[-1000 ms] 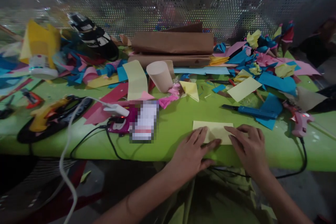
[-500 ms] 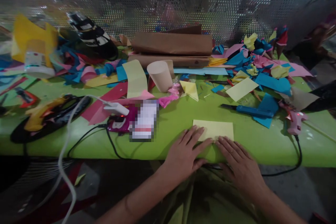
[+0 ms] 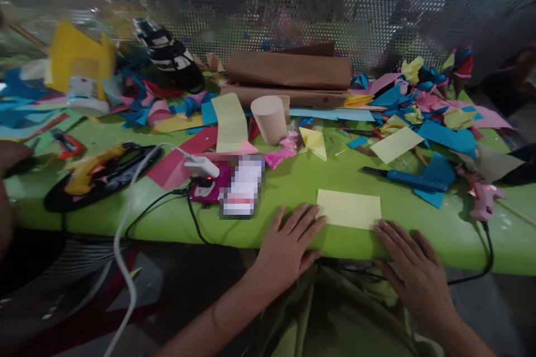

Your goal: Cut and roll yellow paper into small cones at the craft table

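A pale yellow rectangle of paper [image 3: 349, 209] lies flat near the front edge of the green table. My left hand [image 3: 288, 240] rests at its left side, fingers spread and fingertips by the paper's lower left corner. At the lower right corner is my right hand [image 3: 412, 262], fingers stretched out, the tips touching or just beside the paper. Neither hand grips anything. Beyond the paper lies a blue utility knife [image 3: 412, 180], and a folded yellow paper piece [image 3: 314, 142] sits farther back.
A phone [image 3: 243, 187] lies by a purple power strip [image 3: 209, 187] with cables. Glue guns, one pink [image 3: 481, 198] and one yellow [image 3: 90, 170], flank the table [image 3: 293, 178]. Behind stand a paper cylinder [image 3: 270, 120], brown paper [image 3: 288, 70] and coloured scraps. Another person's arm [image 3: 8, 178] shows at left.
My hands have moved apart, the right one sliding rightward off the paper's front edge, so more of the paper shows. The view has shifted slightly, and another person's arm appears at left.
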Demonstrator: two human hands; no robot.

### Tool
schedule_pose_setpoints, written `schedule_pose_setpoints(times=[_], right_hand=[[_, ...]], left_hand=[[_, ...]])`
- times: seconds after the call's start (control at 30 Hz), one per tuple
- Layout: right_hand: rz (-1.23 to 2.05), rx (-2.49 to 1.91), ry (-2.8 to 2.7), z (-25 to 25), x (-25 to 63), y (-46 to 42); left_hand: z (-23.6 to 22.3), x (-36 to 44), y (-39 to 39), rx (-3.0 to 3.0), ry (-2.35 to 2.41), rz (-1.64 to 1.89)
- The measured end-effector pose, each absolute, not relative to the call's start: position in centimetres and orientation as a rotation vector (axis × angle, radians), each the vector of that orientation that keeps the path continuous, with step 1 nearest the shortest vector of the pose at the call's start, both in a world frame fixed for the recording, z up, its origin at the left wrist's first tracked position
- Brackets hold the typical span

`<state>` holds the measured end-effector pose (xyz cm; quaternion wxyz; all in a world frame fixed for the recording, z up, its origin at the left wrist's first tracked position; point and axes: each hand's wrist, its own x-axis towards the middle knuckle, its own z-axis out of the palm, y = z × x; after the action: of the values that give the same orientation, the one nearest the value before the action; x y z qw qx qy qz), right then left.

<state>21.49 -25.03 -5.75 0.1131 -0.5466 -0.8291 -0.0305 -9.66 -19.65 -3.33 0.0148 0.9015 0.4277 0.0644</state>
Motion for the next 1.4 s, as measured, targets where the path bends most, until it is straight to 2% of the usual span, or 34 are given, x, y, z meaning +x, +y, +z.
schedule_pose_setpoints(times=[0.3,0.83,1.23,1.4], right_hand=[[-0.144,-1.599,-2.340,-7.1,21.9,-25.4],[-0.258,-1.490,-2.219,-9.0,21.6,-24.3],[-0.128,-1.566,-2.175,-7.0,20.1,-24.7],[-0.204,-1.483,-2.175,-8.3,21.0,-24.6]], left_hand=[[-4.4,-10.8,-19.7,2.817,1.240,0.333],[-5.8,-10.0,-19.9,2.925,1.345,0.501],[-5.8,-9.6,-20.0,2.892,1.384,0.535],[-6.0,-9.5,-19.9,2.911,1.364,0.547]])
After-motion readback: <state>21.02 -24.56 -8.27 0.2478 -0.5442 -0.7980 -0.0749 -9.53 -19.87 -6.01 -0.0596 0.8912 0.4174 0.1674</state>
